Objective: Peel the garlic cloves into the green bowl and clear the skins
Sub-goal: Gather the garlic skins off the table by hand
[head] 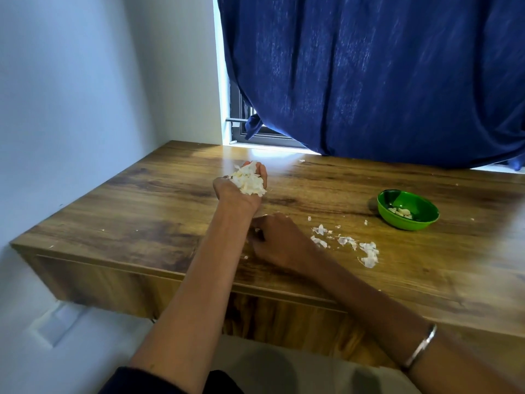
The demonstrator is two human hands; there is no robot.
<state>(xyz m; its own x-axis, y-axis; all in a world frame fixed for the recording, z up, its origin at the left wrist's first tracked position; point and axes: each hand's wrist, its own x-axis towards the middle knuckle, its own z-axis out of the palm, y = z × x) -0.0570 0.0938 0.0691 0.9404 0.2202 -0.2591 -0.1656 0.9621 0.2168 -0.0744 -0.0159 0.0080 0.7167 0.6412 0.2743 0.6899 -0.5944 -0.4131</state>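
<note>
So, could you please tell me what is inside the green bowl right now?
The green bowl holds a small cluster of pale peeled garlic cloves on its bottom. Its near wall hides part of the inside, so an exact count cannot be given.

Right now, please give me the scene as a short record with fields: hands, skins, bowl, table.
left hand: palm up, cupped, holds a heap of garlic skins
right hand: on the table, fingers curled near small skin bits; grip unclear
loose skins: scattered right of the right hand
green bowl: far right, peeled cloves inside
table: wooden
</note>
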